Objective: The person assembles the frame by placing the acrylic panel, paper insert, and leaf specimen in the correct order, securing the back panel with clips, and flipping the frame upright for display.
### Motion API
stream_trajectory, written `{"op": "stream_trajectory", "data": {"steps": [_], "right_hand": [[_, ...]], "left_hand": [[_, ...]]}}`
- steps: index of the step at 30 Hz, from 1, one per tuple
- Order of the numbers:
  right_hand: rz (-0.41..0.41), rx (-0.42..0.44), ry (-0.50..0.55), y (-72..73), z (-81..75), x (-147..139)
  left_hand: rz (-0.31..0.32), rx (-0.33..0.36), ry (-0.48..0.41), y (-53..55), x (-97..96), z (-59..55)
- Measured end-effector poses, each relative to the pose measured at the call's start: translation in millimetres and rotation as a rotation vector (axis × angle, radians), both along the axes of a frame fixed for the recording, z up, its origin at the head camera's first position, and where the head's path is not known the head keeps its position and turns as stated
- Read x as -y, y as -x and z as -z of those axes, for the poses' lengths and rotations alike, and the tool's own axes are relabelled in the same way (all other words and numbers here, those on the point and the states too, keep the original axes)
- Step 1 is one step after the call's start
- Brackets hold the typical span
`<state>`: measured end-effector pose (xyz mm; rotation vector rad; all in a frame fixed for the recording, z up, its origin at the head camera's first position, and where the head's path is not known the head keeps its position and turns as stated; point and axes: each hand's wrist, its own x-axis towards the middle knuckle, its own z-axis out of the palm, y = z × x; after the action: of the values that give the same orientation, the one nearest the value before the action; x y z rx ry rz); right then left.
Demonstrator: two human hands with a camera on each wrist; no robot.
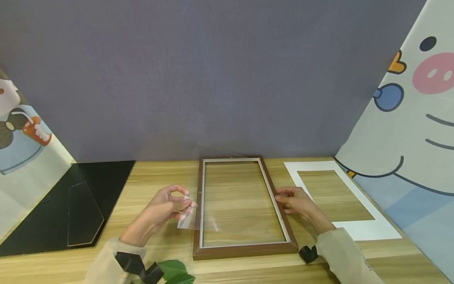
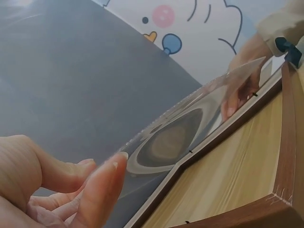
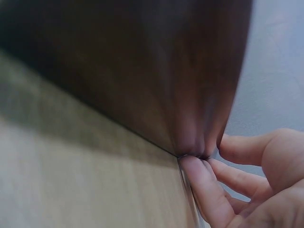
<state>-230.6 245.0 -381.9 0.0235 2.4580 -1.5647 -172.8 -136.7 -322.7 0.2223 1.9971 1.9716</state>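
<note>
A brown picture frame point(image 1: 244, 251) with a pale inner edge lies on the wooden table, and wood shows through its opening. My left hand point(image 1: 164, 207) pinches the near-left part of a clear plastic sheet point(image 2: 199, 114) between thumb and fingers. The sheet is tilted over the frame; its far outline is faint in the head view. At the frame's right side, my right hand point(image 1: 296, 202) grips the border. Up close in the right wrist view, the fingertips point(image 3: 197, 173) meet the lower edge of the frame's dark side, with the thumb against its other edge.
A black backing board point(image 1: 39, 225) with a folded stand flap lies at the left. To the right is a white mat point(image 1: 369, 230) with a rectangular cutout. Green leaves point(image 1: 175, 272) show at the front edge. A grey panel point(image 1: 213, 79) rises behind, with cartoon-printed panels at both sides.
</note>
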Motion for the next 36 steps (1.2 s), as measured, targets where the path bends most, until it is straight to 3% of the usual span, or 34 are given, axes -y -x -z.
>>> {"op": "stream_trajectory", "data": {"steps": [22, 36], "right_hand": [[0.009, 0.003, 0.024, 1.4, 0.2, 0.0], [-0.003, -0.002, 0.020, 0.5, 1.1, 0.4]], "left_hand": [[0.000, 0.020, 0.004, 9.2, -21.3, 8.6], [0.011, 0.008, -0.002, 7.0, -18.2, 4.2]]}}
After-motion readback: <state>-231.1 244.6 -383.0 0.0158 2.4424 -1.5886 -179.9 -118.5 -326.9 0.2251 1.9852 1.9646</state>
